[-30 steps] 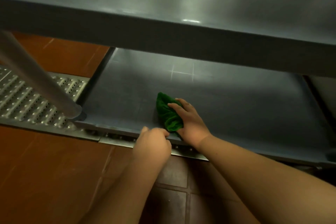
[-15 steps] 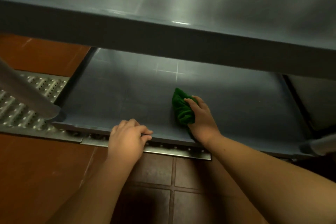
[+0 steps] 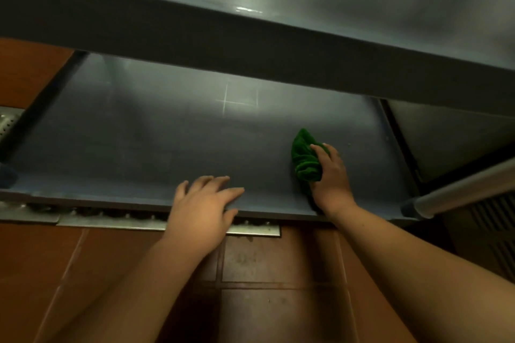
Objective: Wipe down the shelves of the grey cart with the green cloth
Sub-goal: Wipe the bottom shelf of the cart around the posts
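No readable text, label, brand, number or sign shows on anything.

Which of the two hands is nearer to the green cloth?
Right. The right hand grips the green cloth on the lower shelf; the left hand rests apart on the shelf's front edge.

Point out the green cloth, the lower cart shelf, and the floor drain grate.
green cloth (image 3: 304, 160), head view, bunched middle.
lower cart shelf (image 3: 156, 147), head view, bare top surface.
floor drain grate (image 3: 111, 222), head view, metal front strip.
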Available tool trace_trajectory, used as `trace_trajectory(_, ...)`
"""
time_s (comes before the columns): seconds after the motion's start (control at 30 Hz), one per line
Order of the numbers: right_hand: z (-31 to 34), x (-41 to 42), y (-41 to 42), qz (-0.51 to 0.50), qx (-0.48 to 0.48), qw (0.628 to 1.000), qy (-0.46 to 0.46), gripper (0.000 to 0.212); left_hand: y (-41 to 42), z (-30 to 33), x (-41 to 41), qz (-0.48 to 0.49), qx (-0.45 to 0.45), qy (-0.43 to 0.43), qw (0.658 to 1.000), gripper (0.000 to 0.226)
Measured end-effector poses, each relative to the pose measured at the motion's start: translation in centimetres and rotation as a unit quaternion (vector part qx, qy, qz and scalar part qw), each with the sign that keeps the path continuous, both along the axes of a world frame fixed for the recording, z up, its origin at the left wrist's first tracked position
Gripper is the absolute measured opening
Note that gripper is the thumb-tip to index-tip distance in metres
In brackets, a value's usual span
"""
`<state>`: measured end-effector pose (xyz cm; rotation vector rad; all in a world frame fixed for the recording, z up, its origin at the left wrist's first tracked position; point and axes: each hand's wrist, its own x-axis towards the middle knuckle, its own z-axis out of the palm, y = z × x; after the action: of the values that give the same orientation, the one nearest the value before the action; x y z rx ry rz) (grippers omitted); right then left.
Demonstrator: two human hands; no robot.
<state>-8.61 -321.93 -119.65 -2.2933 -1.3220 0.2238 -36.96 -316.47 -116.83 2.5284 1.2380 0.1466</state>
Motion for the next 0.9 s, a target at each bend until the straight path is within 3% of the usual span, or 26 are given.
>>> trace_trajectory(0.17, -0.1, 2.5, -1.2, -0.009, 0.000, 1.000, -0.011, 0.064, -0.5, -0.9, 3.9, 0.033, -0.004, 0.013, 0.999, 0.032)
trace_trajectory(0.4, 1.0, 10.5, -3.4, -0.150, 0.001, 0.988, -0.030, 0.060, 1.8, 0.4, 5.0, 0.038, -0.041, 0.071, 0.996, 0.029)
trace_trajectory(0.6, 0.8, 13.0, -1.9, -0.225, 0.068, 0.972, 0.012, 0.053, 2.3, -0.8, 4.6, -0.008, 0.032, 0.048, 0.998, 0.044)
trace_trajectory(0.9, 0.0, 14.4, 0.9, -0.258, 0.040, 0.965, -0.017, 0.059, 2.3, -1.2, 5.6, 0.030, 0.002, 0.029, 0.999, 0.038)
